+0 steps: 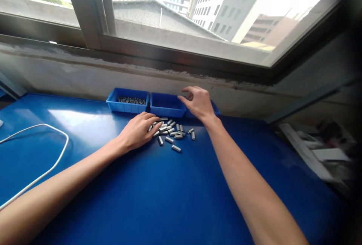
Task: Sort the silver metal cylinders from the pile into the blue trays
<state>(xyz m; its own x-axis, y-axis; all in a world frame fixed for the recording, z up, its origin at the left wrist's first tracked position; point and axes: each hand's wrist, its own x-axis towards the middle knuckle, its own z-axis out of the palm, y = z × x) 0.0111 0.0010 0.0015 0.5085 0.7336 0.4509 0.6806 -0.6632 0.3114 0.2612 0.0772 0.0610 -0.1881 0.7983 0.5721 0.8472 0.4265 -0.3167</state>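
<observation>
My left hand (pixel 140 131) rests on the left side of a loose pile of small silvery metal pieces (pixel 171 129), its fingers stretched over some of them and hiding part of the pile. The pieces look like short hexagonal standoffs. My right hand (pixel 198 102) hovers above the blue bins at the back, with thumb and forefinger apart and nothing visible between them. Below its fingertips is the middle blue bin (pixel 166 112). Behind my right hand, a third blue bin (pixel 217 111) is mostly covered.
A left blue bin (pixel 127 107) holds many small dark metal parts (pixel 131 100). A white cable (pixel 66 143) loops over the blue table (pixel 169 199) at the left. The wall and window frame (pixel 181 53) rise behind the bins. Blurred items (pixel 328 154) lie at the right.
</observation>
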